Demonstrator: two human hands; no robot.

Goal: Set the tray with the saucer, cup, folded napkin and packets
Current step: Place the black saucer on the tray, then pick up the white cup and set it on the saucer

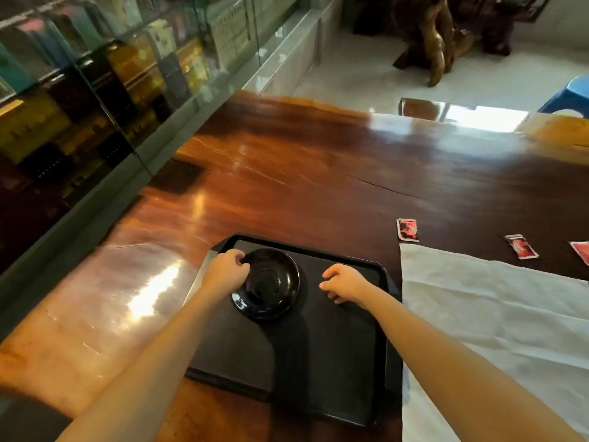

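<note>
A black tray (344,355) lies on the wooden table in front of me. A glossy black saucer (271,283) sits on its far left part. My left hand (224,271) grips the saucer's left rim with curled fingers. My right hand (342,283) hovers over the tray just right of the saucer, fingers loosely curled and holding nothing. A large white napkin (494,320) lies unfolded on the table to the right of the tray. Three red packets lie beyond it: one (407,230), another (522,246), and a third (581,255) cut off by the frame edge. No cup is in view.
A glass display case (105,84) with boxes runs along the table's left side. The polished wooden table (302,173) stretches away ahead. A carved wooden piece (436,39) and a blue stool (570,94) stand on the white floor beyond.
</note>
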